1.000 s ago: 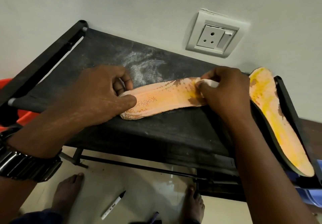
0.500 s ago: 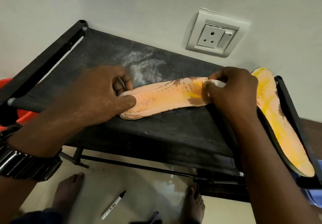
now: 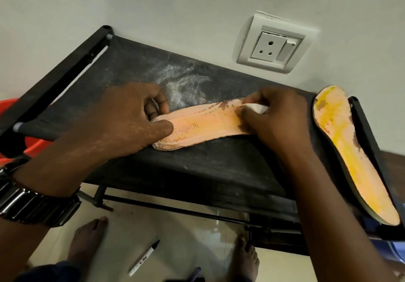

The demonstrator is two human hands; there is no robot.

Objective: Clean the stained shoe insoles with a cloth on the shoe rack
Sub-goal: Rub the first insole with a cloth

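Head, right fingers pinch cloth on insole

Dim, warm light; edges perhaps warped.

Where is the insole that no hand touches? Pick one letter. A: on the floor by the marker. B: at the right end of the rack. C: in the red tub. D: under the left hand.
B: the untouched insole lies at the right end of the rack; the left hand holds the other insole, and the right hand presses a cloth on it.
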